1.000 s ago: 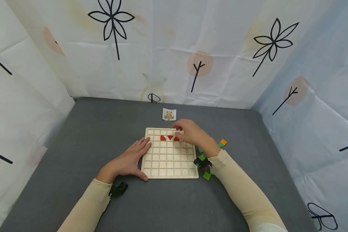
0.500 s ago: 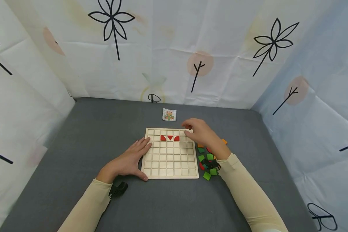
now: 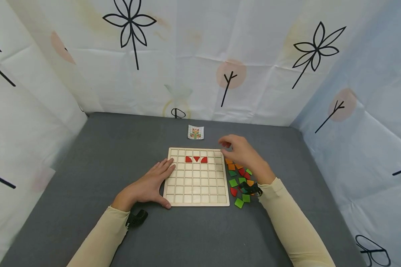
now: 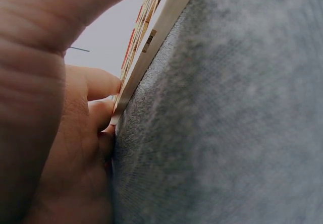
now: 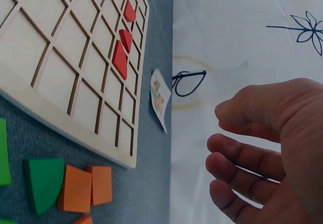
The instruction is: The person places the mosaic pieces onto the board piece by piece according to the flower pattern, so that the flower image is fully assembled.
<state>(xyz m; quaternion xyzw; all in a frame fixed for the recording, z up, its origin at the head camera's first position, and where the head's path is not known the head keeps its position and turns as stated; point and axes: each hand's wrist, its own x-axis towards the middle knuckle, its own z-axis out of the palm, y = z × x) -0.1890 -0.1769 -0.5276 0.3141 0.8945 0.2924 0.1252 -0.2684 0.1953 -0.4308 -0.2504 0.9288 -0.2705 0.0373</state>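
A pale wooden grid board (image 3: 196,189) lies on the grey table. Three red pieces sit in one row near its far side: a quarter circle (image 3: 188,159), a triangle (image 3: 196,159) and another quarter circle (image 3: 204,160). My left hand (image 3: 146,182) rests along the board's left edge, fingers spread and thumb at the near corner; its fingertips meet the wooden rim (image 4: 135,77) in the left wrist view. Off the board's far right corner hovers my right hand (image 3: 242,150). In the right wrist view its loosely bent fingers (image 5: 242,153) hold nothing.
Loose pieces in green (image 3: 246,198), orange (image 3: 231,167) and red (image 3: 233,191) are scattered right of the board, partly under the right wrist. A small printed card (image 3: 195,132) with a coloured pattern lies beyond the board. Patterned white cloth (image 3: 200,59) closes off the back and sides.
My right hand has let go of the right red quarter circle and moved right, off the board, uncovering that piece and the loose pieces. My left hand has stayed in place.
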